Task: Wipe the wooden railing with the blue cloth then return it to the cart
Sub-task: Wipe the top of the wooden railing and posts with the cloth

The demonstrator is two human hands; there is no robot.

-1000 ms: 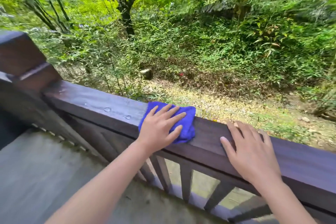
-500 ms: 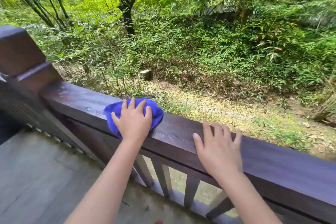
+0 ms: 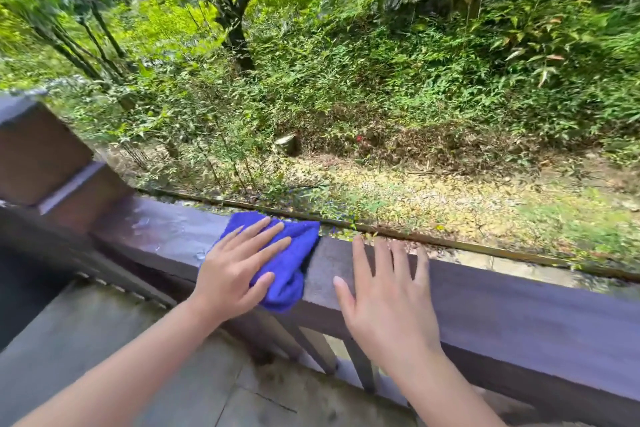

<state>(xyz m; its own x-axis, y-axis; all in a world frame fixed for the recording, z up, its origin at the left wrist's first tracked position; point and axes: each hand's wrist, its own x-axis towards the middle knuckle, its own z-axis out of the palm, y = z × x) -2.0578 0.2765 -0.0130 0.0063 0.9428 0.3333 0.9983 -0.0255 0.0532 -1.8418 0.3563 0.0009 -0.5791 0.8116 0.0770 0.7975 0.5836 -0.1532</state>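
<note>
head view: left hand [image 3: 239, 270] presses blue cloth [image 3: 289, 260] flat on railing [image 3: 519, 302]; right hand [image 3: 388, 298] spread.

The left hand [image 3: 235, 267] lies flat, fingers spread, on a crumpled bright blue cloth [image 3: 289, 263] pressed to the top of the dark brown wooden railing [image 3: 519, 302]. The right hand [image 3: 388, 302] rests palm-down on the bare rail just beside the cloth. Water droplets [image 3: 142, 222] sit on the rail near the square brown wooden post [image 3: 38, 152]. Beyond lie green shrubs [image 3: 381, 80].
</note>
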